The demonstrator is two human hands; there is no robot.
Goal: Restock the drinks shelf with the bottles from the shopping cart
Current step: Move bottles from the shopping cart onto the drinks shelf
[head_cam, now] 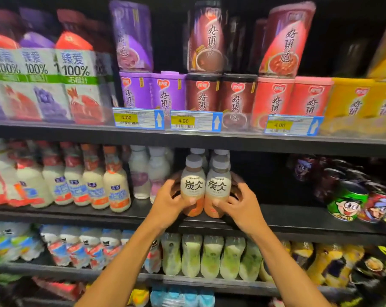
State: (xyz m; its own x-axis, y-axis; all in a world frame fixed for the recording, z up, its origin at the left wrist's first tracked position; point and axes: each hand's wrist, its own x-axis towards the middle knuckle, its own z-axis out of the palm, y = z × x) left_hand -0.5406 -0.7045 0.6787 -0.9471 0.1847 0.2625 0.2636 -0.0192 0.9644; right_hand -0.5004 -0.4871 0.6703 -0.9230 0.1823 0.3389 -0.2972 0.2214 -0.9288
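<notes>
Two brown milk-tea bottles with grey caps stand side by side at the front of the middle drinks shelf (298, 220). My left hand (168, 202) wraps the left bottle (192, 185) from its left side. My right hand (240, 203) grips the right bottle (218, 186) from its right side. Both bottles are upright and touch each other. Two more bottles of the same kind (220, 155) stand right behind them. The shopping cart is out of view.
White milk bottles (116, 185) and pale bottles (141, 171) fill the shelf to the left. Cartoon cans (347, 202) lie at the right, with a dark gap between. Porridge cups (238, 94) sit on the shelf above; green bottles (212, 255) below.
</notes>
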